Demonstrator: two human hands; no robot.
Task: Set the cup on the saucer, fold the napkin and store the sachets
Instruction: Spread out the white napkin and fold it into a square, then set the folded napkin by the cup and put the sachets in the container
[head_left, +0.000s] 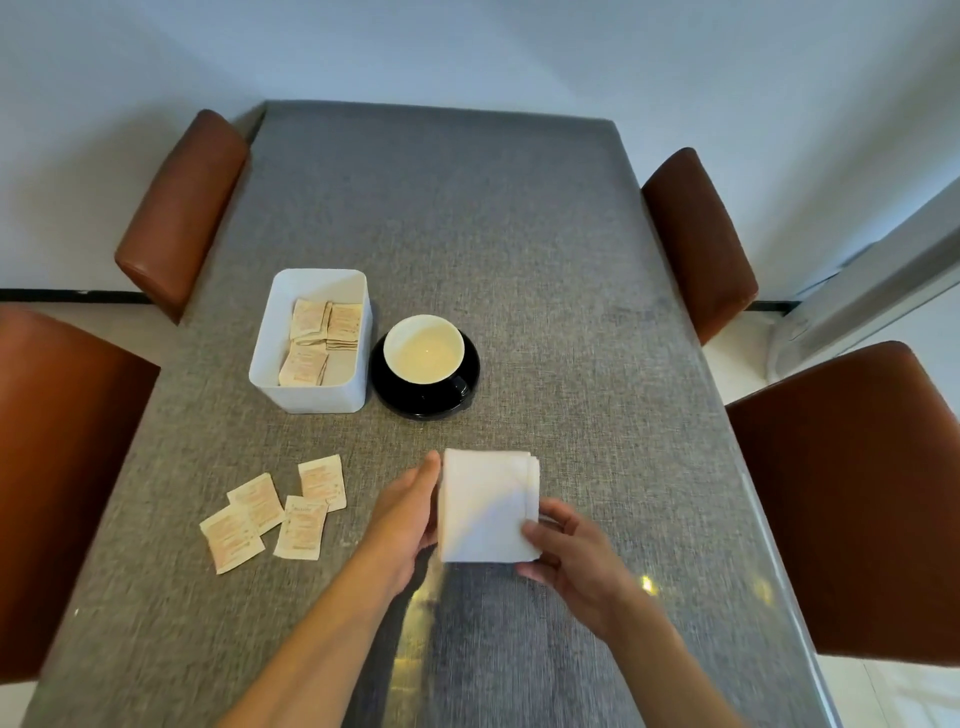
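A white napkin (488, 506), folded into a square, lies near the table's front centre. My left hand (410, 512) rests flat along its left edge. My right hand (563, 553) pinches its lower right corner between thumb and fingers. Behind it a white cup (423, 349) sits on a black saucer (467, 384). Left of the saucer stands a white box (311, 397) holding several beige sachets (322, 332). Several more loose sachets (275, 512) lie on the table to the left of my left hand.
The grey cloth-covered table (519, 234) runs away from me. Brown leather chairs stand at both sides: two on the left (176, 208) (57, 467) and two on the right (696, 234) (852, 493).
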